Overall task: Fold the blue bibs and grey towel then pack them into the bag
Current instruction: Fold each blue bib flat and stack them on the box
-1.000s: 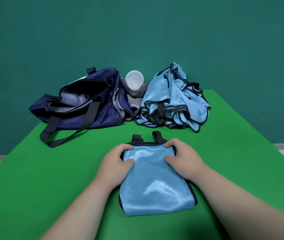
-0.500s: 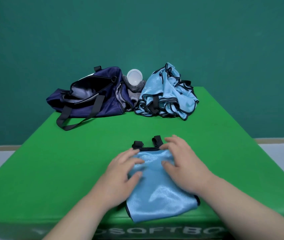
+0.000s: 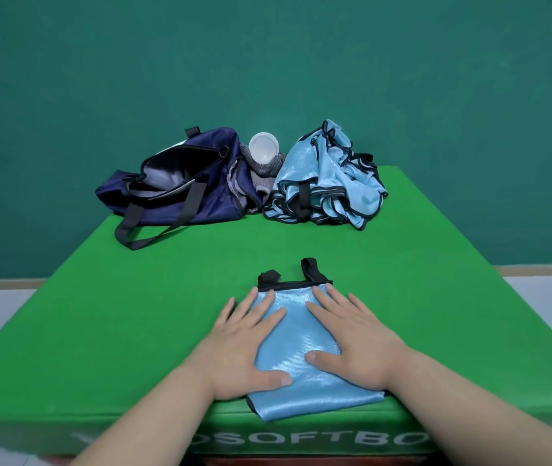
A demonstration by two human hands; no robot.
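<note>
Folded bib (image 3: 296, 336), just one, lies under your left hand (image 3: 244, 351) and right hand (image 3: 352, 341), fingers (image 3: 322, 315) released, pressing flat. Behind: one bag (image 3: 184, 193), one grey towel (image 3: 261, 174), one bib heap (image 3: 328, 186).

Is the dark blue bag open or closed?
Open. The bag gapes wide at its top, and you can see its grey lining inside.

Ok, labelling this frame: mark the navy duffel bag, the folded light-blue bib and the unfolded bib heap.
navy duffel bag (image 3: 215, 200): head view, front side panel.
folded light-blue bib (image 3: 297, 334): head view, its bare middle.
unfolded bib heap (image 3: 301, 166): head view, left shiny face.
</note>
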